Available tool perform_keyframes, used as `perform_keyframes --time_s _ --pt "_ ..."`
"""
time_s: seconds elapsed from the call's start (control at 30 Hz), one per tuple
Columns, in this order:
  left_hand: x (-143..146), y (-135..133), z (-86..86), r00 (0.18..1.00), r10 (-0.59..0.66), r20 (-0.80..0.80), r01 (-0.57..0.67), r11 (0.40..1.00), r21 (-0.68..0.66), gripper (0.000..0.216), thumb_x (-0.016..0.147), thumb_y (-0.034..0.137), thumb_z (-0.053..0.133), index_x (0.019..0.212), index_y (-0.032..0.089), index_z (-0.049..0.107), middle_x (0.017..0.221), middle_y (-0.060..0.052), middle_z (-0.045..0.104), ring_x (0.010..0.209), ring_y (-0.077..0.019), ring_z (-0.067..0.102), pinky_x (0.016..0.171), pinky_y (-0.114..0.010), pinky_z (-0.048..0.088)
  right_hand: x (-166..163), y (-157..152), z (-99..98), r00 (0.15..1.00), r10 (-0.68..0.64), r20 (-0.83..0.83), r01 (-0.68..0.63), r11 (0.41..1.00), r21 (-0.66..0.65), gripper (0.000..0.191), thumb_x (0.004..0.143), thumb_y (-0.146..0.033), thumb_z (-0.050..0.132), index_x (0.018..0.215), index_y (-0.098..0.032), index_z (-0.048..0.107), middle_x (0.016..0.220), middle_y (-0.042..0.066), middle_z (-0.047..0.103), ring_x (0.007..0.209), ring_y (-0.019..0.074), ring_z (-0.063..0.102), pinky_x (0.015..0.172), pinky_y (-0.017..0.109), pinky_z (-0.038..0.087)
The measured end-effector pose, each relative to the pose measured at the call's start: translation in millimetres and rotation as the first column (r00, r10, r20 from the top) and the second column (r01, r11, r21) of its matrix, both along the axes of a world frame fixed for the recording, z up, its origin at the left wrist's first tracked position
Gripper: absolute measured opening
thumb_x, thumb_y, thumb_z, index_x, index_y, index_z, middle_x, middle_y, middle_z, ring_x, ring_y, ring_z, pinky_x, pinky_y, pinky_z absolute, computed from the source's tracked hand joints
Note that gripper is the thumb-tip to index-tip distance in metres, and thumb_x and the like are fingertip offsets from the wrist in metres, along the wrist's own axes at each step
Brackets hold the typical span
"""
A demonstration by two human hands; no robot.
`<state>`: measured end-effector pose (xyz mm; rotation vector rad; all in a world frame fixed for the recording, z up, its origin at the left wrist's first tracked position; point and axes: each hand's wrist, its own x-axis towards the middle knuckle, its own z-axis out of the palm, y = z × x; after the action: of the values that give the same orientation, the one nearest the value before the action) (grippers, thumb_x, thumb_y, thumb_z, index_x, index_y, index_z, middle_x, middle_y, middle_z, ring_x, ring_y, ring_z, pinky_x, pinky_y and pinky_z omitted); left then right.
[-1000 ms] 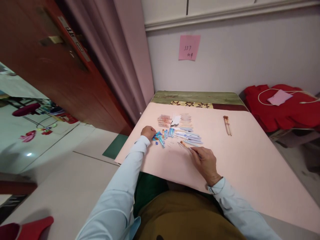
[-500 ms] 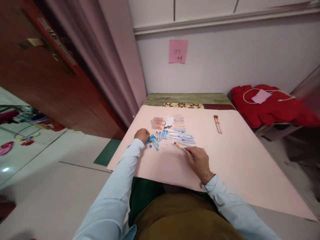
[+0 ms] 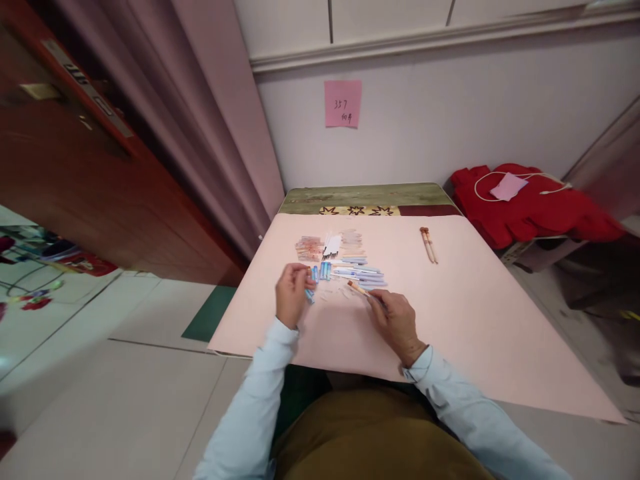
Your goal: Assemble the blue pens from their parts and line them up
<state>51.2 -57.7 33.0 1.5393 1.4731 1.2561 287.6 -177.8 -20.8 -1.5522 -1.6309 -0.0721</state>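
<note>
My right hand [image 3: 397, 319], closed, grips a slim pen-like stick [image 3: 357, 287] with a tan body and a brown end that points left. My left hand [image 3: 293, 295] hovers over the pile of small blue pieces, its fingers pinched together. What they hold, if anything, is too small to make out, and the hand covers most of the pile. Beside its fingertips stand short blue tubes [image 3: 325, 270]. Pale blue sticks [image 3: 367, 275] lie in a bundle between the hands. Behind them are white rods with black tips [image 3: 331, 248], reddish-brown sticks [image 3: 309, 249] and pale beige sticks [image 3: 352, 240].
Two tan sticks with brown tops [image 3: 429, 245] lie at the right on the pink table cover [image 3: 475, 320]. A red cloth [image 3: 535, 217] with a white cable sits beyond the table's right side. A wooden door [image 3: 150, 220] and a curtain [image 3: 225, 120] stand left.
My left hand has moved right and toward me from the left edge of the blue pile, now partly covering it. My right hand stays nearly in place with the stick. The view has shifted slightly.
</note>
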Motion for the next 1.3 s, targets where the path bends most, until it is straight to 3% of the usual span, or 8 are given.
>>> perform_keyframes --time_s 0.1,0.2,0.3,0.47,1.1,1.3 --pt "31.9 -39.5 -18.2 0.929 -0.187 0.318 0.196 0.981 0.004 0.021 0.088 0.037 0.056 0.097 0.018 0.058 0.087 -0.005 0.068 0.071 -0.0151 0.068 0.069 -0.032 0.059 0.5 -0.1 -0.7 0.999 -0.030 0.011 0.030 1.000 0.008 0.019 0.095 -0.032 0.054 0.102 -0.021 0.068 0.088 0.005 0.073 0.079 0.0199 0.063 0.076 0.033 0.043" --pt "50.7 -63.2 -38.1 0.880 -0.205 0.427 0.230 0.973 -0.007 0.023 0.088 0.038 0.059 0.098 0.018 0.062 0.086 -0.005 0.069 0.078 -0.0158 0.070 0.079 -0.035 0.059 1.7 -0.2 -0.3 1.000 -0.024 0.017 0.023 0.999 0.023 0.018 0.095 -0.031 0.054 0.102 -0.021 0.068 0.091 0.005 0.073 0.081 0.0200 0.064 0.079 0.034 0.043" --pt "53.1 -69.2 -50.0 0.884 -0.173 0.434 0.191 0.982 0.002 0.026 0.088 0.038 0.060 0.103 0.018 0.065 0.087 -0.005 0.069 0.081 -0.0164 0.070 0.081 -0.036 0.059 2.5 -0.1 0.5 1.000 0.002 0.020 -0.003 0.999 0.037 0.018 0.095 -0.029 0.054 0.103 -0.022 0.068 0.093 0.005 0.074 0.083 0.0197 0.065 0.082 0.035 0.042" --pt "47.4 -65.5 -54.6 0.913 -0.156 0.378 0.145 0.988 0.057 0.028 0.088 0.036 0.061 0.110 0.019 0.066 0.098 -0.007 0.069 0.082 -0.0156 0.070 0.083 -0.034 0.057 1.6 0.5 1.9 0.995 0.082 0.056 -0.087 0.993 0.075 0.016 0.095 -0.027 0.056 0.103 -0.023 0.069 0.094 0.004 0.075 0.084 0.0180 0.067 0.088 0.036 0.041" --pt "48.2 -66.6 -52.9 0.909 -0.287 0.302 0.260 0.957 0.126 0.024 0.090 0.033 0.058 0.108 0.022 0.069 0.102 -0.006 0.065 0.077 -0.0130 0.066 0.079 -0.030 0.054 0.0 0.0 2.2 0.989 0.094 0.115 -0.099 0.995 0.033 0.016 0.095 -0.028 0.056 0.102 -0.023 0.069 0.092 0.003 0.075 0.083 0.0173 0.067 0.091 0.037 0.039" --pt "50.8 -67.1 -53.5 0.862 -0.267 0.431 0.271 0.961 0.055 0.026 0.085 0.032 0.065 0.109 0.020 0.063 0.091 -0.004 0.069 0.071 -0.0129 0.066 0.072 -0.030 0.055 0.0 -0.6 2.9 0.991 0.091 0.100 -0.095 0.995 0.035 0.014 0.095 -0.028 0.057 0.101 -0.024 0.069 0.094 0.002 0.075 0.085 0.0167 0.067 0.092 0.036 0.039"
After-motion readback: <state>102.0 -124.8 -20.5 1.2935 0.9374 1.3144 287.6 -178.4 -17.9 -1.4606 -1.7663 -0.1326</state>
